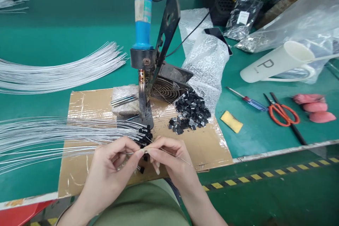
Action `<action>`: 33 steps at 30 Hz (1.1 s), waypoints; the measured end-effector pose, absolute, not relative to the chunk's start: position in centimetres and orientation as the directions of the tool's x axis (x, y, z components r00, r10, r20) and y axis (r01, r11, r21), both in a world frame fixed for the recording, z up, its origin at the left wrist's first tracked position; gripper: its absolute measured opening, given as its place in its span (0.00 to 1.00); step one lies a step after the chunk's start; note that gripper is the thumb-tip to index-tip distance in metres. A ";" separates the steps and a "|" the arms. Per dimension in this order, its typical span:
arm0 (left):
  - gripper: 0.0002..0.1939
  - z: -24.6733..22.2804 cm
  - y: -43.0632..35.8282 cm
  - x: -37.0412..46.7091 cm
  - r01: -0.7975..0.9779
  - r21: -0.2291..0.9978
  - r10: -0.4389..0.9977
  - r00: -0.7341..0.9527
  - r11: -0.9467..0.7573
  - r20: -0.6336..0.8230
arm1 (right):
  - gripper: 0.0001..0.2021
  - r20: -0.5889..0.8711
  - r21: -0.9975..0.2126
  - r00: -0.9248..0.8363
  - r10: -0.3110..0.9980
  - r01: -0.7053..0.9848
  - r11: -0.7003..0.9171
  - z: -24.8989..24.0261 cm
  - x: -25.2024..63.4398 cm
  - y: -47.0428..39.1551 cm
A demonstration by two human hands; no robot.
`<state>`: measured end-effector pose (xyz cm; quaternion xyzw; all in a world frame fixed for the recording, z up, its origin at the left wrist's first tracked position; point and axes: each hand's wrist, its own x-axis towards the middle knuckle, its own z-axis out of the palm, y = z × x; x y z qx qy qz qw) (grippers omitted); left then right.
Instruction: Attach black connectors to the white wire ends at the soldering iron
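Note:
My left hand (116, 166) is closed in a pinch, thumb against forefinger, over the cardboard near the table's front edge. Close beside it, my right hand (173, 157) pinches too, and the fingertips of both nearly meet. A thin wire (187, 162) runs between them and trails across the right hand; its end in the fingers is hidden. Just behind lie white wires (106, 132) whose right ends carry small black connectors (145, 134). Beyond the hands, a blue-handled soldering iron (143, 35) is clamped tip down in a black stand (165, 24).
A pile of black connectors (190, 109) lies on the cardboard (212, 144) beside a dusty fan (166, 88). More white wires (66, 72) lie at left. On the right are a yellow sponge (231, 122), a screwdriver (249, 99), orange-handled scissors (283, 113) and a white mug (275, 63).

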<state>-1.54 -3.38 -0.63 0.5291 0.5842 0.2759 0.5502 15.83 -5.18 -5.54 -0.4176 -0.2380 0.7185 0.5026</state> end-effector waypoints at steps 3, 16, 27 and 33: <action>0.12 -0.7 -3.5 -1.4 0.285 0.909 0.926 0.137 0.303 -0.352 | 0.08 -0.363 -0.764 -0.116 0.924 -0.531 -0.367 -5.6 15.5 -5.3; 0.11 -2.6 -4.2 -1.1 0.318 0.942 0.987 0.082 0.104 -0.136 | 0.08 -0.409 -0.681 -0.008 0.912 -0.663 -0.311 -4.9 13.6 -5.2; 0.08 -2.4 -3.8 -0.4 0.168 0.978 0.990 0.051 0.124 -0.134 | 0.08 -0.402 -0.682 -0.002 0.916 -0.667 -0.300 -5.0 13.4 -5.2; 0.11 -2.1 -3.4 -0.5 0.115 0.974 0.975 0.089 0.194 -0.205 | 0.15 -0.341 -0.714 -0.026 0.940 -0.643 -0.277 -4.9 13.9 -4.9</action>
